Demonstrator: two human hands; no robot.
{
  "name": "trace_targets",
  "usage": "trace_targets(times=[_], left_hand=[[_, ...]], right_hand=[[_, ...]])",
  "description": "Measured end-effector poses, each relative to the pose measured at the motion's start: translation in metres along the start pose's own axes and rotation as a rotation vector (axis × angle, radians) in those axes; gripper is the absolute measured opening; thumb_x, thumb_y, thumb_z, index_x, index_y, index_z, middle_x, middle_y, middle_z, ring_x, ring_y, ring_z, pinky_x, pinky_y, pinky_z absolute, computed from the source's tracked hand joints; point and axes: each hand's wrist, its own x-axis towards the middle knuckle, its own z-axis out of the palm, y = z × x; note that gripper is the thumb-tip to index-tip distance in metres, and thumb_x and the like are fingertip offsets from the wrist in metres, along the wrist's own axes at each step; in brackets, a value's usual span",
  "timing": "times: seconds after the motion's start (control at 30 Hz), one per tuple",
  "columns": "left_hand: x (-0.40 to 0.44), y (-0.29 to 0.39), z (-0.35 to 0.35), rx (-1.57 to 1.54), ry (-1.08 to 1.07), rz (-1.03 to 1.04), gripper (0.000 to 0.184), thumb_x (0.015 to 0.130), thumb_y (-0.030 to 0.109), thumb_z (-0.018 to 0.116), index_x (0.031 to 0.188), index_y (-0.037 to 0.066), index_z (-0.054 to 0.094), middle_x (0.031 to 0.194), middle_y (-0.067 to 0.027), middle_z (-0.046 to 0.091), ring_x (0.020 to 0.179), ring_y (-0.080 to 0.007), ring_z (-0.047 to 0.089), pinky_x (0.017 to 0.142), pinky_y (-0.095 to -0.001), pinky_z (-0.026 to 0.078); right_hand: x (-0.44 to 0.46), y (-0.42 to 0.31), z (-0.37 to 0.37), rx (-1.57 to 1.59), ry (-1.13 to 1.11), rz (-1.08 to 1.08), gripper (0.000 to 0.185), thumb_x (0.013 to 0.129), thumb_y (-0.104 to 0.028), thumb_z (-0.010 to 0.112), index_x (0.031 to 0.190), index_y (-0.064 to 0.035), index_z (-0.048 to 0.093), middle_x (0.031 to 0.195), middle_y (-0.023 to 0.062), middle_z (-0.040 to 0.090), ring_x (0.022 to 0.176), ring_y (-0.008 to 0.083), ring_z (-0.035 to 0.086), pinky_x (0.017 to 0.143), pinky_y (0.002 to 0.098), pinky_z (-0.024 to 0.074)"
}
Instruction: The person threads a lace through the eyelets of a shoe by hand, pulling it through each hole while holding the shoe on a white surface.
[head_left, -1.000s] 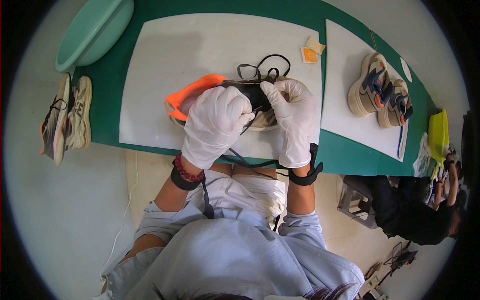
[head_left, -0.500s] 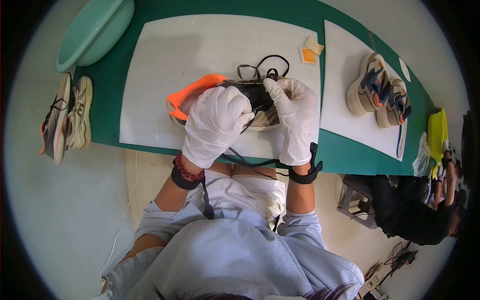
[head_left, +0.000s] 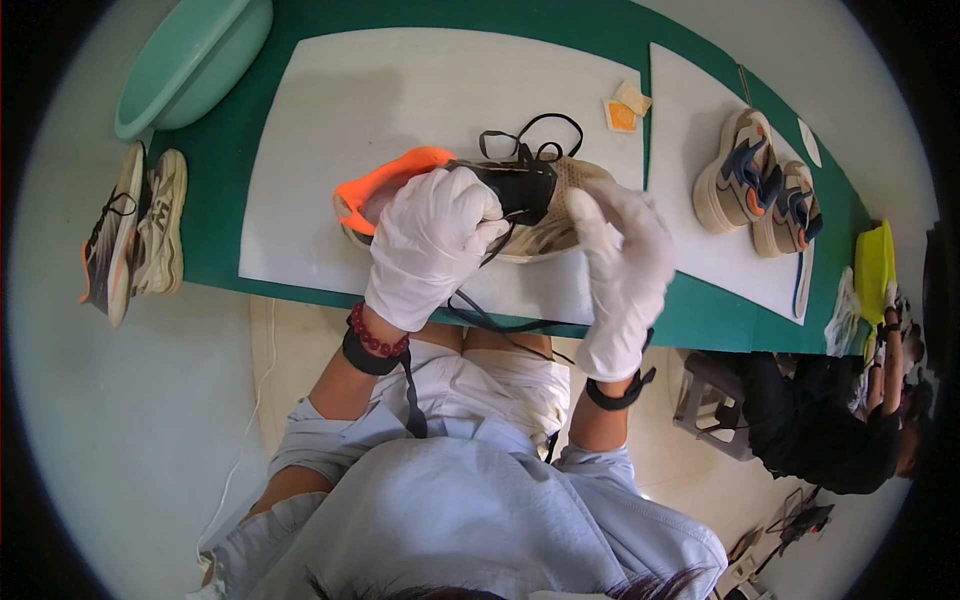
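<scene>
A sneaker (head_left: 575, 185) with an orange heel collar, a black tongue and a beige mesh toe lies on a white foam mat (head_left: 320, 110), toe to the right. Curled against its middle, my left hand (head_left: 430, 235) in a white glove grips the shoe by the tongue and lace area; its fingertips are partly hidden. A black shoelace (head_left: 552, 118) loops loosely beyond the shoe, and part of it hangs toward me. My right hand (head_left: 630, 265), also gloved, is beside the toe with thumb and fingers apart and nothing visible between them.
Left of the mat are a pair of sneakers (head_left: 160, 225) and a mint-green basin (head_left: 185, 75). Small packets (head_left: 622, 115) lie at the mat's far right corner. Another pair of sneakers (head_left: 740, 170) stands on a second mat. At far right are a person in black (head_left: 830, 430) and a yellow-green basin (head_left: 874, 260).
My right hand has let go at the lace and tongue and moved right, toward me, past the toe. My left hand keeps its grip on the sneaker, almost unmoved.
</scene>
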Motion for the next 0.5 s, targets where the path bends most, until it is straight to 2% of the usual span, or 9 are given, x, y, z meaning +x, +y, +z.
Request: trace_targets(times=[0.07, 0.1, 0.2, 0.27, 0.37, 0.5], left_hand=[[-0.002, -0.002, 0.004, 0.011, 0.001, 0.013, 0.027, 0.084, 0.023, 0.084, 0.094, 0.015, 0.061, 0.094, -0.0013, 0.062, 0.089, -0.0257, 0.063, 0.082, -0.0417, 0.052], [-0.002, -0.002, 0.005, 0.019, -0.001, 0.012, 0.027, 0.084, 0.023, 0.084, 0.094, 0.015, 0.061, 0.094, -0.0012, 0.062, 0.089, -0.0255, 0.063, 0.082, -0.0415, 0.052], [-0.003, 0.001, 0.005, 0.027, -0.008, 0.000, 0.025, 0.083, 0.020, 0.085, 0.094, 0.015, 0.063, 0.093, -0.0007, 0.064, 0.089, -0.0251, 0.064, 0.080, -0.0410, 0.052], [-0.001, 0.003, 0.001, 0.017, -0.006, -0.018, 0.022, 0.081, 0.014, 0.085, 0.092, 0.013, 0.066, 0.093, -0.0001, 0.069, 0.088, -0.0254, 0.067, 0.078, -0.0408, 0.052], [0.000, 0.003, 0.001, -0.008, 0.002, -0.025, 0.022, 0.081, 0.012, 0.085, 0.091, 0.013, 0.066, 0.093, -0.0001, 0.069, 0.087, -0.0251, 0.066, 0.078, -0.0405, 0.052], [0.000, 0.001, 0.003, -0.045, 0.010, -0.028, 0.025, 0.084, 0.020, 0.085, 0.094, 0.015, 0.062, 0.092, -0.0007, 0.063, 0.088, -0.0254, 0.064, 0.080, -0.0416, 0.052]], right_hand=[[-0.017, 0.007, -0.013, 0.137, 0.028, 0.161, 0.036, 0.099, -0.035, 0.082, 0.105, 0.0007, 0.078, 0.088, 0.0090, 0.072, 0.078, 0.0177, 0.065, 0.077, 0.0311, 0.0537], [-0.024, 0.003, -0.020, 0.181, -0.037, 0.266, 0.035, 0.099, -0.035, 0.083, 0.102, -0.0004, 0.079, 0.084, 0.0092, 0.070, 0.076, 0.0176, 0.065, 0.074, 0.0320, 0.0532], [-0.035, 0.005, -0.014, 0.134, -0.281, 0.220, 0.034, 0.097, -0.035, 0.084, 0.095, -0.0014, 0.079, 0.081, 0.0103, 0.070, 0.073, 0.0198, 0.066, 0.070, 0.0329, 0.0525], [-0.039, 0.008, 0.003, 0.085, -0.295, 0.173, 0.034, 0.096, -0.035, 0.084, 0.093, -0.0021, 0.079, 0.083, 0.0112, 0.072, 0.073, 0.0225, 0.068, 0.069, 0.0340, 0.0525], [-0.039, 0.002, 0.017, 0.062, -0.295, 0.169, 0.031, 0.094, -0.035, 0.085, 0.094, -0.0046, 0.080, 0.083, 0.0111, 0.072, 0.074, 0.0261, 0.069, 0.068, 0.0359, 0.0529], [-0.035, -0.007, 0.023, -0.055, -0.245, 0.099, 0.027, 0.092, -0.034, 0.085, 0.095, -0.0077, 0.078, 0.080, 0.0083, 0.070, 0.072, 0.0259, 0.069, 0.066, 0.0372, 0.0534]])
